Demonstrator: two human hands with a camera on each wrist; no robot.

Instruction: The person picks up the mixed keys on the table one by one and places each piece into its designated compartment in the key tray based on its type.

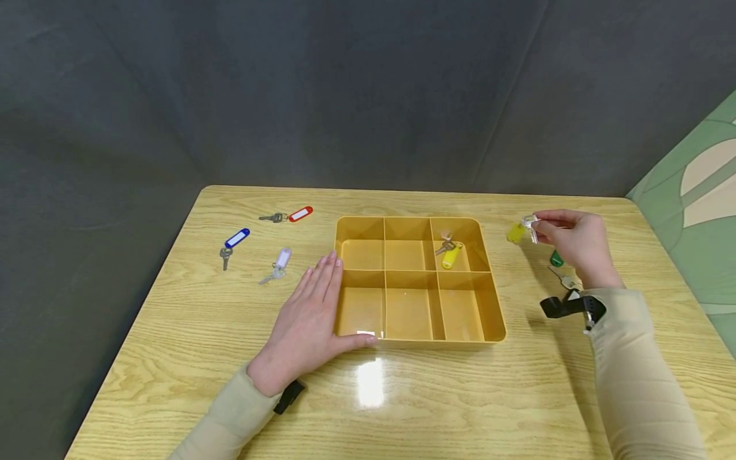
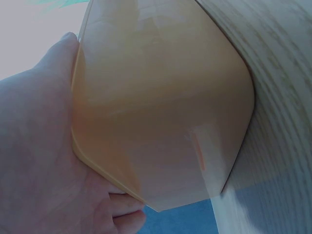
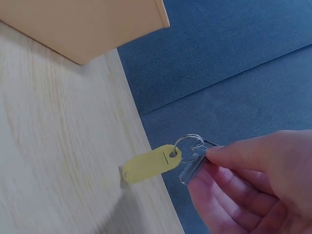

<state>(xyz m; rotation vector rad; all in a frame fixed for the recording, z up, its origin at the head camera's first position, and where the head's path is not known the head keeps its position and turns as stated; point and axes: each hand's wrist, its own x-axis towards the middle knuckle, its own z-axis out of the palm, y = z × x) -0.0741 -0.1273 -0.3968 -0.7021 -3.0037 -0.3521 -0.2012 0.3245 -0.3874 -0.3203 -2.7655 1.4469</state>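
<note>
My right hand (image 1: 577, 246) pinches a key (image 3: 193, 165) between thumb and fingers, above the table right of the box. A yellow tag (image 3: 152, 165) dangles from the key's ring. My left hand (image 1: 310, 316) rests along the near left corner of the yellow divided box (image 1: 437, 344), fingers straight, thumb on the front rim. In the box's back right compartment lies another key with a yellow tag (image 1: 451, 256). Beneath my right hand is a key (image 1: 566, 279) near a green tag (image 1: 556, 259), partly hidden by the hand.
Left of the box lie keys with a red tag (image 1: 301, 214), a blue tag (image 1: 237, 238) and a lilac tag (image 1: 283, 258). The wooden table (image 1: 172, 319) ends at a dark fabric wall (image 1: 345, 96); a green patterned panel (image 1: 701, 191) stands at the right.
</note>
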